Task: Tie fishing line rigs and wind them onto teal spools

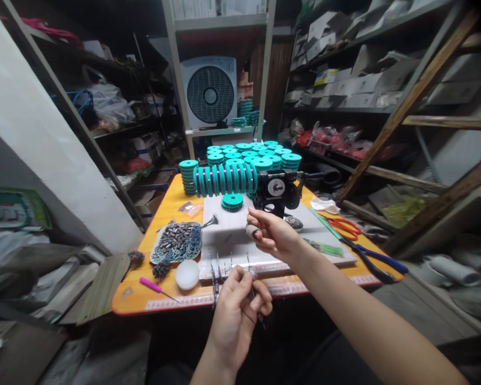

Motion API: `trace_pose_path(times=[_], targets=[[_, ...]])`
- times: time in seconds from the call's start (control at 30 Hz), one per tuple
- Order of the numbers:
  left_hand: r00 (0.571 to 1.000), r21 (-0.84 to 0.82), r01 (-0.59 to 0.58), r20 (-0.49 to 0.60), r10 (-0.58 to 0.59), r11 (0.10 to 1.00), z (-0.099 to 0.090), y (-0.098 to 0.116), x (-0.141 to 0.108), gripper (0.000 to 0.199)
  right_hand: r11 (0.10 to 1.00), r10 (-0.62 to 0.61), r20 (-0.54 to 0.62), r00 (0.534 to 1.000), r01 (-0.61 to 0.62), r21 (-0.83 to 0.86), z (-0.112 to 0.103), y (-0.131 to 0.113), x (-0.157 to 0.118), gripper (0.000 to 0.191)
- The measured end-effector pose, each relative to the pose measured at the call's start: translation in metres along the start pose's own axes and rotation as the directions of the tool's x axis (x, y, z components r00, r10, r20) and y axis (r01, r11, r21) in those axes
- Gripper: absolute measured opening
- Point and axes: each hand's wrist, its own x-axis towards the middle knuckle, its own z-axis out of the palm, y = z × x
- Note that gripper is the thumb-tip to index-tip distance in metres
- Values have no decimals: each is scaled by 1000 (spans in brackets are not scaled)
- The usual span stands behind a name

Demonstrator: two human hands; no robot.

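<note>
Head view. Left hand (240, 299): near, just off the near edge of the table (132, 297); thumb and forefinger pinched on a thin dark piece (261, 322), whose lower end hangs out beneath the fingers, to the right. Upper part of the piece hidden by the hand.

Right hand (270, 235): farther off and to the right, raised over the white board (224, 238); fingers bent, one with a pale wrap (252, 231). Cannot tell whether the fingertips grip anything. The thin dark piece lies nearer than this hand, well apart from it.

Just left of the left hand, thin dark strands (215, 280) hang at the board's near edge. Farther left: white bowl (187, 275), pink screwdriver (151, 285), and a tray (201, 247) of small metal and blue pieces.

Beyond the right hand: black winder (276, 188), with a row of teal spools (224, 179) extending left from it; more teal spools stand behind. Right side of table: red-handled scissors (347, 227) and, nearer, blue-handled pliers (379, 260).
</note>
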Motion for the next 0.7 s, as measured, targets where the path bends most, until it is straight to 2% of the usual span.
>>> trace_pose_path(times=[0.17, 0.3, 0.37, 0.5, 0.57, 0.63, 0.7], targets=[[995, 113, -101, 11, 100, 989, -9, 9, 0, 12, 996, -63, 19, 998, 64, -68, 2, -3, -6, 26], [979, 7, -201, -20, 201, 980, -19, 22, -1, 7, 988, -61, 72, 996, 70, -139, 6, -1, -14, 25], [981, -31, -192, -25, 192, 981, -23, 26, -2, 8, 986, -39, 97, 995, 54, -157, 8, 1, -16, 29], [995, -21, -104, -2, 104, 994, -29, 23, -6, 5, 985, -29, 126, 992, 50, -166, 11, 2, -14, 35], [993, -35, -117, -9, 116, 993, -31, 21, -9, 5, 979, -13, 147, 989, 42, -199, 12, 2, -12, 36], [985, -84, -173, -24, 172, 981, -31, 21, -11, 6, 931, -5, 164, 987, 64, -359, 12, 6, -13, 34], [977, -146, -211, -35, 208, 966, -30, 25, -12, 8, 774, -38, 178, 983, 142, -618, 11, 16, -17, 31]])
